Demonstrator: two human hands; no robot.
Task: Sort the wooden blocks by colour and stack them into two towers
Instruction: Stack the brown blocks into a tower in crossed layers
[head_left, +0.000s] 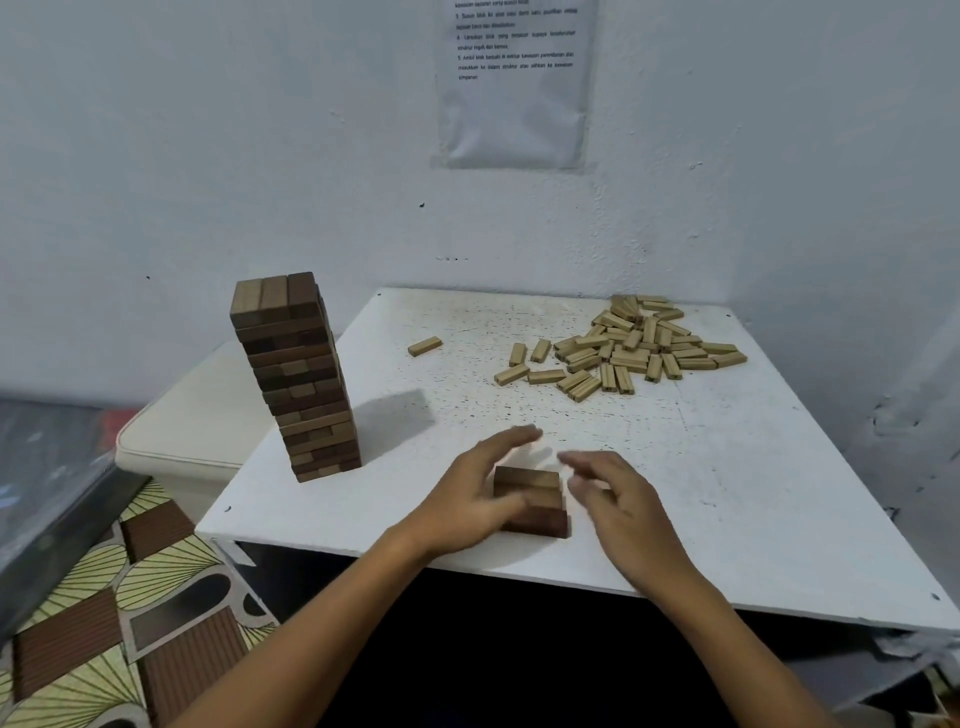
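Note:
A tall tower of dark brown blocks stands at the left side of the white table. Near the front edge sits a small group of dark brown blocks, side by side. My left hand lies against their left side with the fingers stretched forward. My right hand hovers just to their right, fingers straight and blurred; whether it touches them I cannot tell. A loose pile of light tan blocks lies at the back right, and one tan block lies apart near the back middle.
The table stands in a corner of white walls, with a printed sheet taped above it. A cream padded stool sits behind the dark tower at the left. A patterned floor mat shows lower left.

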